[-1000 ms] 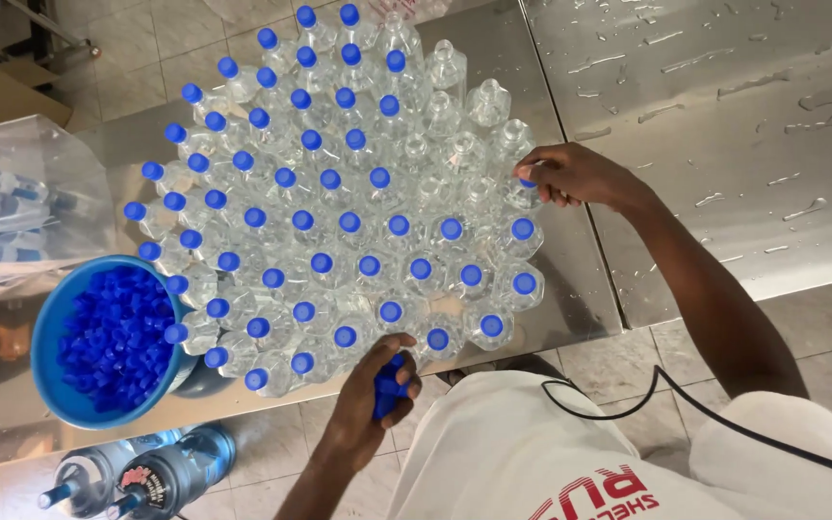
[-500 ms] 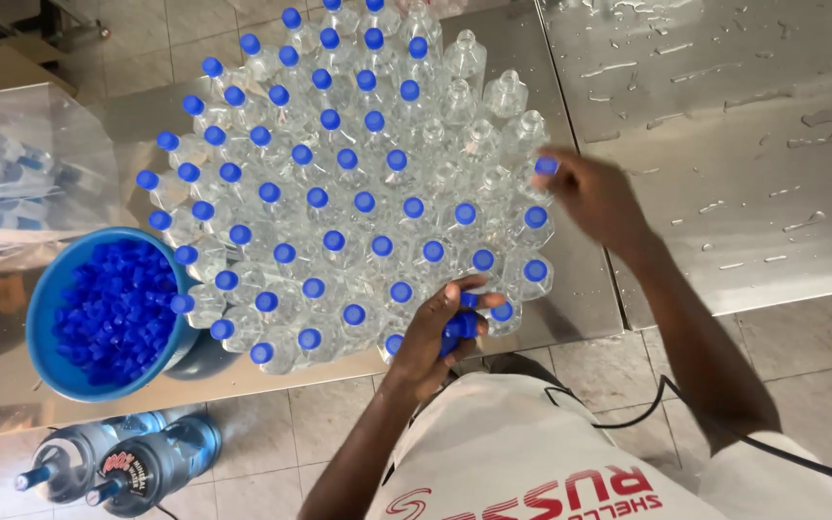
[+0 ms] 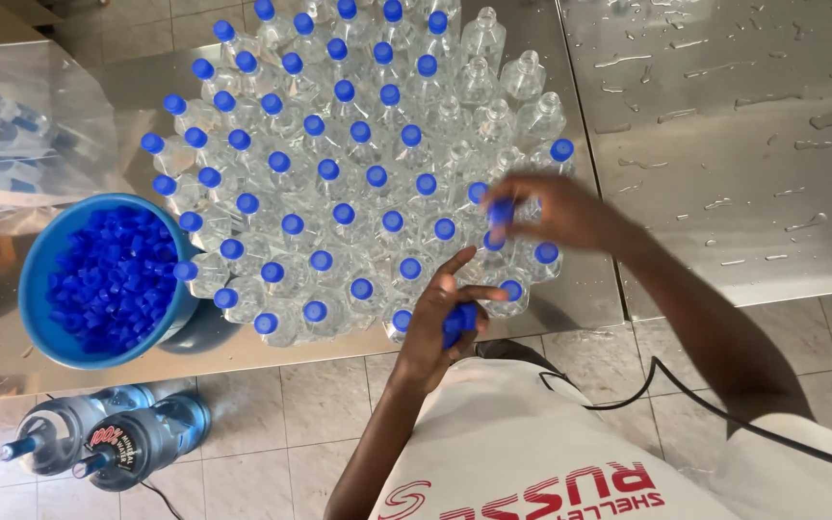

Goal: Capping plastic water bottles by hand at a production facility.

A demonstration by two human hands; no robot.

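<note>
Wet steel table point(image 3: 724, 125), clear plastic bottles point(image 3: 358, 164)

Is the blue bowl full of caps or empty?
Nearly full. The blue bowl holds a heap of loose blue caps that hides its bottom and reaches close to its rim.

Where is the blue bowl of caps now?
In the head view, the blue bowl sits at the table's left edge, touching the bottles, left of both hands.
</note>
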